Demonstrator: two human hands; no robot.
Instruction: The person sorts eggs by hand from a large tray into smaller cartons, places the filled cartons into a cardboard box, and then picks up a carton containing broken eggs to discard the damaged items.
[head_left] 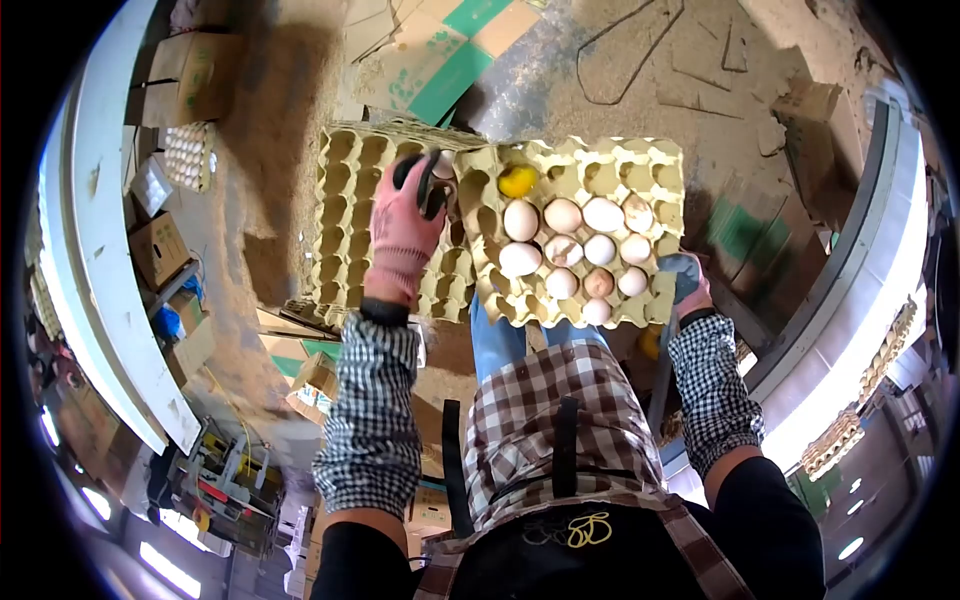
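Observation:
My left hand [405,215], in a pink glove with dark fingertips, is closed around an egg [443,167] above the seam between two egg trays. Below it lies a pale pulp egg tray [336,215] whose visible cups hold no eggs. A second egg tray [663,165] is beside it on the right, holding several white and brownish eggs [563,216], some with cracked or stained shells. A bright yellow yolk [517,181] sits in one of its upper cups. My right hand [687,282], gloved too, grips that tray's lower right edge; its fingers are partly hidden.
Flattened cardboard [440,60] and a bent wire [628,50] lie on the dirty floor ahead. To the left stand a cardboard box [192,80] and a tray of eggs [188,157]. A metal rail [835,240] curves along the right, with more egg trays [832,445] beyond.

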